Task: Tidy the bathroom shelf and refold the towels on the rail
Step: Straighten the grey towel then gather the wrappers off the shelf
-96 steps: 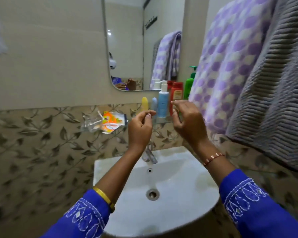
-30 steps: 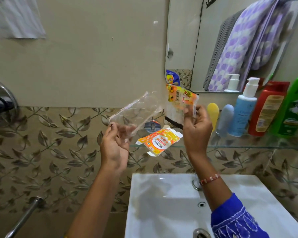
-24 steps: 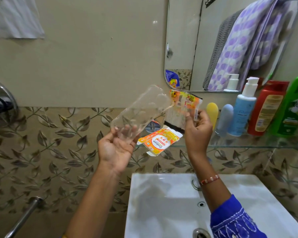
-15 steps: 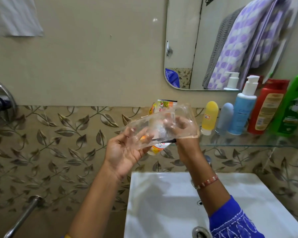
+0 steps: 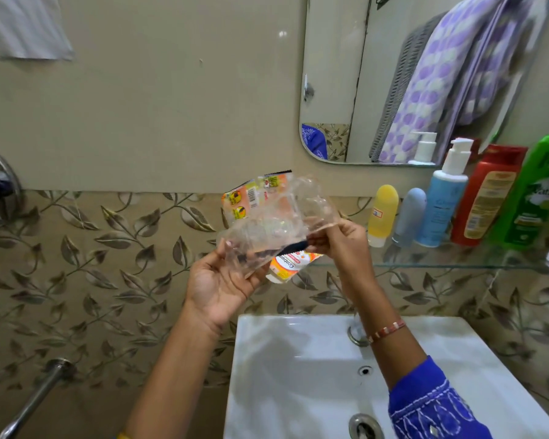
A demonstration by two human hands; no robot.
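Above the glossy white basin point(image 5: 314, 369), the left hand point(image 5: 217, 288) cradles and the right hand point(image 5: 343, 240) pinches a crinkled transparent plastic blister point(image 5: 276, 226) with its printed orange card, long axis rising from lower left to upper right; beyond, smooth upright bottles point(image 5: 442, 201) line the glass shelf point(image 5: 441, 263).

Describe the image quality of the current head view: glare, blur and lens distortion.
Head view: soft even light, with a small glare spot on the wall tile; the clear plastic packaging held by both hands is see-through with faint highlights, so its edges are hard to trace; wide-angle bending curves the mirror edge and the glass shelf; the green bottle near the frame edge looks smeared.
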